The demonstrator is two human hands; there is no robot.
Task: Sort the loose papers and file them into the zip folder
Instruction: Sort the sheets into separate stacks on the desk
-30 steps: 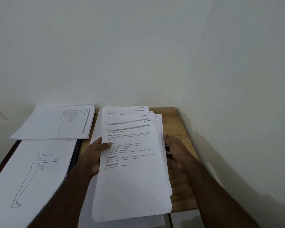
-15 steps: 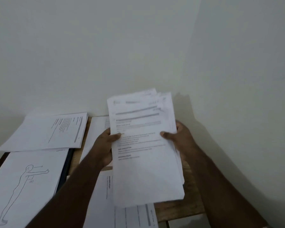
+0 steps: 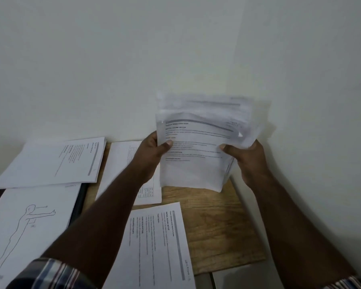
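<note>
Paper stack — gripped between both hands.

Dim, flat light; held paper stack motion-blurred; wide-angle edge distortion

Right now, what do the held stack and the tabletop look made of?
Stack of sheets: thin white printer paper, matte, with black printed text; its upper edges curl and bend between the left hand and right hand. Tabletop: light wood or wood-look laminate, visible grain and a low sheen; which one is unclear.
</note>
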